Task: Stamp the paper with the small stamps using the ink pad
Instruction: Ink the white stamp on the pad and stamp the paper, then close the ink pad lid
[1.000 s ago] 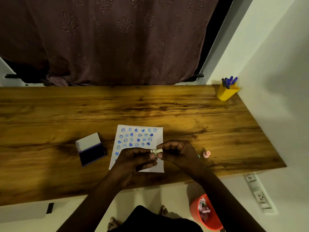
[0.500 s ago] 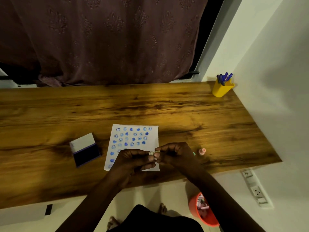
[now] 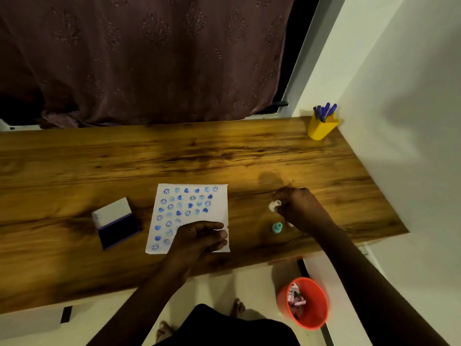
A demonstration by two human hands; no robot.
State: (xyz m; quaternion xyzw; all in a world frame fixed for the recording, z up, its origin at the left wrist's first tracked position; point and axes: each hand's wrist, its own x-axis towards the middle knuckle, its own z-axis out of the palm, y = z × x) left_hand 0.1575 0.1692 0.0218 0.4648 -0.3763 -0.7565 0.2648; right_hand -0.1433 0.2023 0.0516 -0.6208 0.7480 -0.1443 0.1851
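Head view — right hand (image 3: 300, 208) seemingly pinching white stamp (image 3: 274, 205).

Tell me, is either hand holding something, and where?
The right hand pinches a small white stamp by one end. The left hand holds nothing, resting on the paper.

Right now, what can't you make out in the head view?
- White stamp: face too small, blurred; right hand covers its end.
- Pink stamp: hidden behind right hand.
- Paper: lower prints covered by left hand.
- Left hand: contents, if any, hidden by curled fingers.
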